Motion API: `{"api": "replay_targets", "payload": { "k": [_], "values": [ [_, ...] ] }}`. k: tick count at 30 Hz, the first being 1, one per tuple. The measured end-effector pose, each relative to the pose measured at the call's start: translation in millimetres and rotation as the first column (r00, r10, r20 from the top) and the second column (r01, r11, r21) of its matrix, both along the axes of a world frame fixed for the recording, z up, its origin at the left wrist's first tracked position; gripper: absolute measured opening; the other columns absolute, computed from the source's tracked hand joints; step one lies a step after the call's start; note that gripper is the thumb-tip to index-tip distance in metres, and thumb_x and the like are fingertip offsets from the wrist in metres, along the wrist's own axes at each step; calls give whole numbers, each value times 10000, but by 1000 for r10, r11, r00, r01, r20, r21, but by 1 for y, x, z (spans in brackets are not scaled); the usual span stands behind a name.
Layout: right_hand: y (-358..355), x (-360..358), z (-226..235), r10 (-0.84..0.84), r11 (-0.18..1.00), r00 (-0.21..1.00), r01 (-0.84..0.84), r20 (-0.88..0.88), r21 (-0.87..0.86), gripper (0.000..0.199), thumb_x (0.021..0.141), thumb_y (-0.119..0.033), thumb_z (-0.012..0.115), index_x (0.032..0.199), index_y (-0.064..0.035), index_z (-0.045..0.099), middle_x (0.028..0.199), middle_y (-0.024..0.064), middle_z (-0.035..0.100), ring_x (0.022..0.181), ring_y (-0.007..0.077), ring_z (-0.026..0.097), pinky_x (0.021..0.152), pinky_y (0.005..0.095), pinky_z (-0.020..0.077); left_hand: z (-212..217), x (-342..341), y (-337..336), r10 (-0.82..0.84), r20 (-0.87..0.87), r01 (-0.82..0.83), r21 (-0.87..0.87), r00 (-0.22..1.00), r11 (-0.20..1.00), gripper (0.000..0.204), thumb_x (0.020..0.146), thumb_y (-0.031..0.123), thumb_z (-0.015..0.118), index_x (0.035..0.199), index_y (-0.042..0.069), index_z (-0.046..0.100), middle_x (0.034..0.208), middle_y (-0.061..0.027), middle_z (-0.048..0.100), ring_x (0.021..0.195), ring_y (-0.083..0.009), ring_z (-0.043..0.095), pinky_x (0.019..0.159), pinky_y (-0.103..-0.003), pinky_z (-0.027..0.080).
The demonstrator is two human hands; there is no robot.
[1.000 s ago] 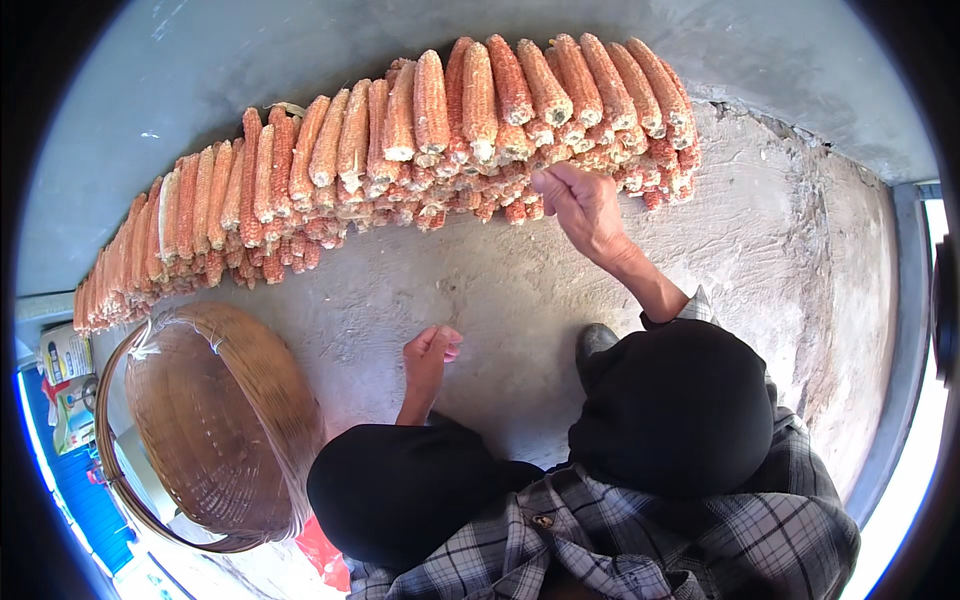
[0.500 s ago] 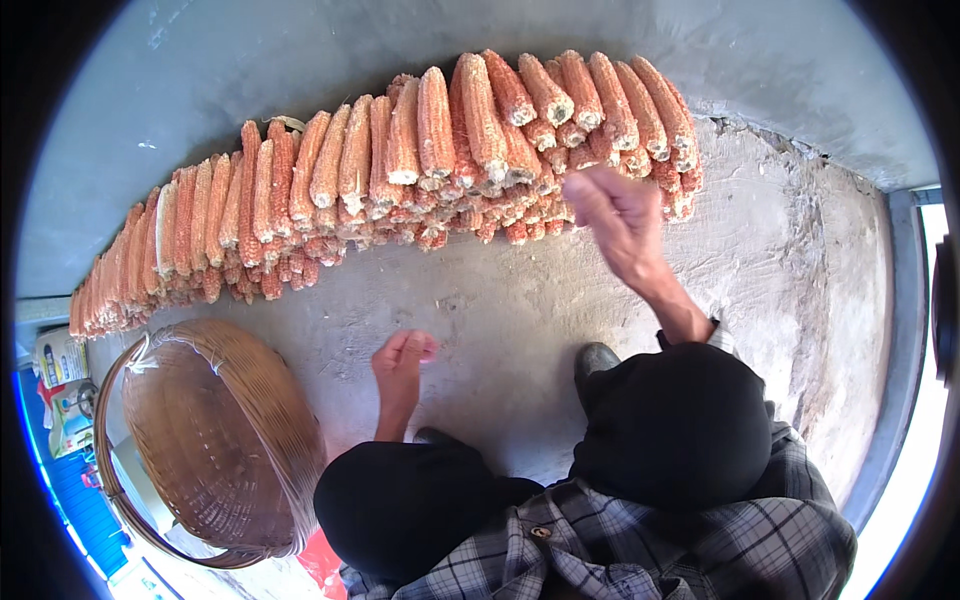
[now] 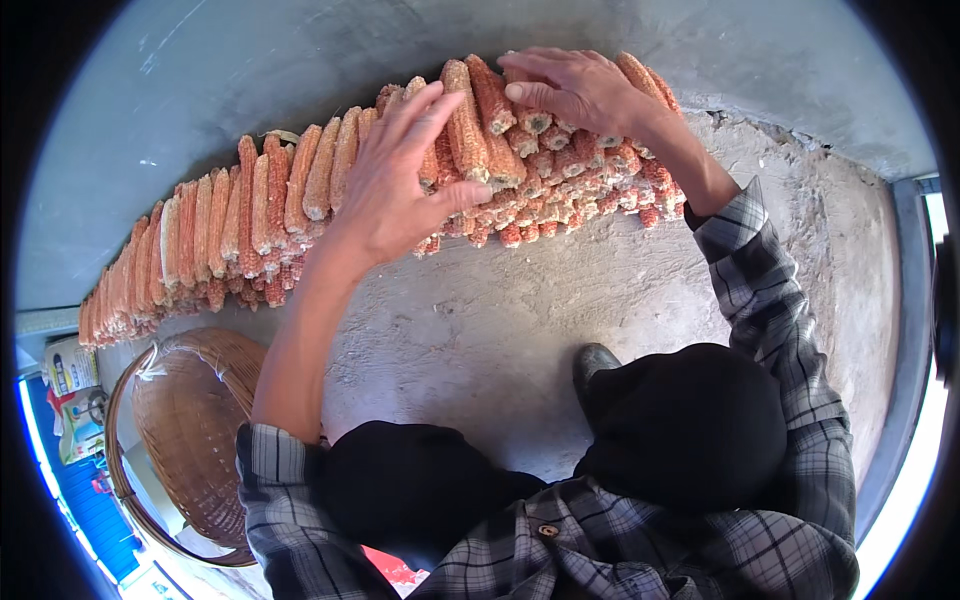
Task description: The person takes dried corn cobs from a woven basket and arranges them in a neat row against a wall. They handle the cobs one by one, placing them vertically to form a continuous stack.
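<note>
A long row of reddish-orange corncobs (image 3: 468, 125) is stacked in layers against the grey wall, their ends facing me. My left hand (image 3: 400, 185) reaches over the middle of the stack, fingers stretched and thumb apart, hiding some cobs behind it. Farther right, my right hand (image 3: 575, 88) lies across the top cobs near the wall. Its fingers are extended and the thumb stands off; whether the palm presses on the cobs is hidden. Neither hand is closed round a cob.
A brown wicker basket (image 3: 190, 440) with a hoop handle stands at the lower left, partly behind my left arm. Packages (image 3: 80, 420) lie beyond it. The concrete floor (image 3: 480, 310) is rough. A door frame (image 3: 910, 350) edges the right side.
Both hands have moved up to the stack: the left from low over the floor, the right from the front of the cobs. Their fingers, curled before, are now extended.
</note>
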State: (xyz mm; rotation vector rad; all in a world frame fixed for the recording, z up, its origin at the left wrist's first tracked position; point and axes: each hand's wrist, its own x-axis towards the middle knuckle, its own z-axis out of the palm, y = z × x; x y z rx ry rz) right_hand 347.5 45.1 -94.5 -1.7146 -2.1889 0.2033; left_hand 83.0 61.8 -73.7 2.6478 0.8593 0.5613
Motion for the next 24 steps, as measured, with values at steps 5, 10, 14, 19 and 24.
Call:
{"api": "replay_targets", "payload": {
  "k": [5, 10, 14, 19, 24],
  "values": [
    [-10, 0, -12, 42, 995, 999, -42, 2, 93, 617, 935, -607, 335, 1279, -151, 569, 1316, 91, 530, 1224, 271, 468, 1021, 439, 263, -20, 8, 5, -37, -154, 62, 164, 987, 985, 774, 748, 534, 684, 1393, 189, 433, 1458, -67, 375, 1347, -270, 336, 1115, -445, 269],
    [-6, 6, -11, 62, 997, 998, -62, -12, 38, 552, 956, -544, 344, 1271, -153, 574, 1299, 85, 549, 1201, 260, 479, 1009, 429, 265, -26, 15, 5, -39, -172, 74, 202, 984, 977, 726, 756, 484, 693, 1370, 170, 466, 1457, -71, 377, 1343, -272, 341, 1106, -444, 282],
    [-5, -3, -6, 25, 998, 999, -23, 29, -66, 532, 976, -506, 312, 1304, -157, 541, 1385, 81, 479, 1289, 257, 403, 1069, 421, 223, -26, 9, 5, -54, -183, 88, 184, 982, 979, 716, 793, 474, 661, 1385, 139, 438, 1464, -77, 368, 1347, -271, 336, 1107, -450, 272],
    [0, 9, -24, 63, 990, 996, -71, 65, 126, 531, 980, -496, 287, 1256, -149, 579, 1348, 81, 520, 1203, 265, 481, 999, 417, 277, -29, 12, 8, -54, -196, 97, 217, 979, 971, 753, 817, 553, 596, 1414, 141, 397, 1481, -82, 343, 1373, -273, 293, 1123, -453, 230],
    [1, 6, -22, 80, 988, 991, -94, 111, 123, 525, 977, -481, 289, 1236, -135, 587, 1333, 82, 533, 1212, 260, 481, 997, 426, 294, -25, -7, 4, -12, -175, 51, 222, 984, 974, 787, 811, 631, 547, 1426, 168, 385, 1496, -78, 320, 1397, -270, 247, 1144, -448, 179]
  ]
}}
